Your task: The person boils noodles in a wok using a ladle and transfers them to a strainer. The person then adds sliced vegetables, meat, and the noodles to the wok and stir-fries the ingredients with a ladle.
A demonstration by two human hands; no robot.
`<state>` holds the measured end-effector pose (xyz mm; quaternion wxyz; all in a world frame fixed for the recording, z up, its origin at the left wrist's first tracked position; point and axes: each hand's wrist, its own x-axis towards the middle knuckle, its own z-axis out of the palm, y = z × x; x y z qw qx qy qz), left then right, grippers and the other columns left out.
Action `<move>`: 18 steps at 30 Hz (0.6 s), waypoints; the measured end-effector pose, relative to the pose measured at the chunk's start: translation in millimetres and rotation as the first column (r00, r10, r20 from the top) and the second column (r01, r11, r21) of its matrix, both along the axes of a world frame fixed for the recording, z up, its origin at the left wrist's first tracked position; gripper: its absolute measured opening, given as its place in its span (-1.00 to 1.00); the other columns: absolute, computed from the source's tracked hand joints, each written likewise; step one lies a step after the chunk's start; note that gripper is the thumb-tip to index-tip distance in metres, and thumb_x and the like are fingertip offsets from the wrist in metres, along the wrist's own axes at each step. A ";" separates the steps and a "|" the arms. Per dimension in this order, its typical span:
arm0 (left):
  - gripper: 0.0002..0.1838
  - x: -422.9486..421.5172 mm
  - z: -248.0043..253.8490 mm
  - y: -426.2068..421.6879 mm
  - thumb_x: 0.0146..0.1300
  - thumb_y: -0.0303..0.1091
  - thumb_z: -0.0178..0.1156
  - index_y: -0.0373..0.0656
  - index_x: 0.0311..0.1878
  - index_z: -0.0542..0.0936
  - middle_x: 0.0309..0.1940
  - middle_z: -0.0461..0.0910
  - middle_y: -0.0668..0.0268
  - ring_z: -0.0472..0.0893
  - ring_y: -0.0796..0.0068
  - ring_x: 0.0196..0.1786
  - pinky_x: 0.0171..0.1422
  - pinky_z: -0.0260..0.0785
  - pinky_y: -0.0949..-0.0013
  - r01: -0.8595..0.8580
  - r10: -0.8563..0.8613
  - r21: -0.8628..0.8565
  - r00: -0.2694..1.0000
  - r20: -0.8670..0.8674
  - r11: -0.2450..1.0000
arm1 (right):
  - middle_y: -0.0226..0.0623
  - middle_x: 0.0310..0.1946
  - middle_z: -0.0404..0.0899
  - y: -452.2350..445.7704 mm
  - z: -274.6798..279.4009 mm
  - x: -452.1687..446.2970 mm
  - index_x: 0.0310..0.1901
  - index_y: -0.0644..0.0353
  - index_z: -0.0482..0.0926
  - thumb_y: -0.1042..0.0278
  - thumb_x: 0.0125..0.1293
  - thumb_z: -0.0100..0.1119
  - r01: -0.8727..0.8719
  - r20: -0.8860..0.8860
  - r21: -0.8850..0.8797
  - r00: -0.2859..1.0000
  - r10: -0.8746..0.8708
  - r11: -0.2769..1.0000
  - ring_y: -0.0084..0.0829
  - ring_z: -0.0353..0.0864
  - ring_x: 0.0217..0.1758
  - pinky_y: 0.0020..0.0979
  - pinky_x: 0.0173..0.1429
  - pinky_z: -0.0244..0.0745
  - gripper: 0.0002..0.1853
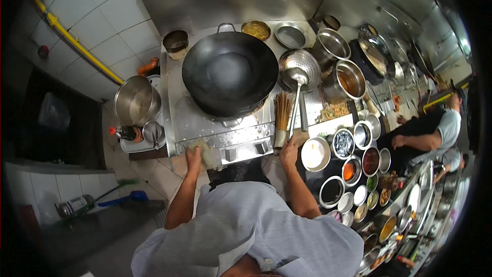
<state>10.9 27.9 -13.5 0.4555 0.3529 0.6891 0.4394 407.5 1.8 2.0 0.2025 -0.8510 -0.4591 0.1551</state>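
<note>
A black wok (230,74) sits on the steel stove, its inside dark with a pale sheen at the bottom. My left hand (193,160) is at the stove's front edge, closed on a greyish cloth (209,154). Closed round the end of a long ladle handle is my right hand (289,155). The ladle (297,78) has its bowl resting on a perforated strainer (300,64), right of the wok. A bundled bamboo brush (283,115) lies between the wok and the ladle handle.
Steel pots (350,79) stand at the right of the stove. Several bowls of sauces and ingredients (371,161) fill the counter to my right. A large steel pot (137,100) and a bottle (126,133) are at the left. Two other people (433,136) stand at far right.
</note>
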 end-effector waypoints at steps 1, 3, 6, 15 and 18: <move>-0.44 9.8 39.0 4.0 0.22 -0.14 0.19 -0.31 0.20 0.44 0.09 0.51 -0.04 0.56 0.06 0.12 0.29 0.41 0.04 -0.112 0.084 0.040 0.900 0.428 0.993 | 0.33 -0.03 0.43 1.2 9.8 -7.7 0.49 0.15 0.14 0.16 0.39 0.11 -0.002 0.177 -0.045 0.984 0.010 0.999 0.26 0.50 0.02 0.10 0.03 0.44 -0.30; -0.46 28.5 93.1 15.3 0.24 -0.16 0.17 -0.29 0.21 0.45 0.07 0.53 -0.01 0.60 0.14 0.04 0.17 0.49 0.12 -0.161 0.153 -0.064 0.634 0.758 0.985 | 0.35 0.02 0.40 13.8 30.3 -22.3 0.51 0.17 0.10 0.14 0.35 0.16 -0.101 0.122 -0.034 0.987 0.104 0.994 0.28 0.48 0.05 0.11 0.07 0.43 -0.24; -0.52 58.9 113.6 41.2 0.29 -0.18 0.14 -0.25 0.21 0.48 -0.01 0.59 0.06 0.65 0.24 -0.10 -0.03 0.58 0.23 -0.112 0.090 -0.066 0.222 0.971 0.992 | 0.36 0.08 0.39 29.5 16.1 -21.3 0.55 0.22 -0.07 0.15 0.24 0.28 -0.276 0.071 -0.062 0.957 0.280 0.959 0.32 0.46 0.08 0.09 0.17 0.42 -0.04; -0.36 98.0 106.5 58.1 0.41 0.29 -0.02 -0.09 0.19 0.51 -0.06 0.63 0.14 0.64 0.20 -0.12 0.18 0.48 -0.03 0.014 0.244 -0.265 0.342 0.908 0.964 | -0.05 0.18 0.35 9.2 148.2 -10.9 0.55 0.16 -0.13 0.67 0.13 0.04 0.044 -0.848 0.270 0.484 0.216 0.962 -0.23 0.50 0.06 -0.36 0.16 0.48 -0.07; -0.24 114.6 94.0 75.1 0.31 0.45 -0.02 -0.05 0.23 0.47 0.07 0.60 0.27 0.62 0.24 0.07 0.19 0.51 0.04 -0.036 0.316 -0.326 0.368 0.875 0.945 | 0.00 0.16 0.41 73.2 168.9 24.5 0.49 0.22 0.04 0.43 0.06 0.10 -0.302 -0.402 0.509 0.745 0.533 0.806 -0.10 0.54 0.10 -0.25 0.30 0.40 -0.11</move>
